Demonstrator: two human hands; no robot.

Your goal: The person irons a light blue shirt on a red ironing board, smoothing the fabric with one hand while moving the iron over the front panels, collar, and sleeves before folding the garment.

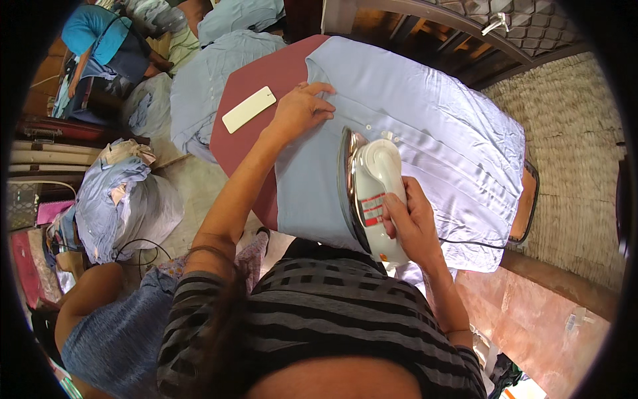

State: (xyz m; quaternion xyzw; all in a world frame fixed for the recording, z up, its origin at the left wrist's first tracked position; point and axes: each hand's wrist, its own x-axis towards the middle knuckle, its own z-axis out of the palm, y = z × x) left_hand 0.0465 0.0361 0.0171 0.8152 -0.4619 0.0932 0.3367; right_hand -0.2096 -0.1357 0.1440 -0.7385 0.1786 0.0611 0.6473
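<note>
A light blue garment (425, 126), buttoned down its front like a shirt, lies spread over a maroon ironing board (249, 156). My right hand (413, 219) is wrapped round the handle of a white clothes iron (382, 163). The iron is over the near middle of the garment, its metal plate edge toward the left. I cannot tell whether it presses flat. My left hand (307, 110) is at the garment's left edge, fingers apart and touching the cloth. Left of that hand, a flat cream rectangular thing (249, 110), phone-shaped, lies on the maroon cover.
A dark cord (472, 245) runs right from the iron. A big bundle of clothes (119, 206) stands on the floor at left. Another person (100, 40) is at the far left, and someone's blue-clad body (123, 332) is close at my lower left. A metal grille door (525, 30) borders the far side.
</note>
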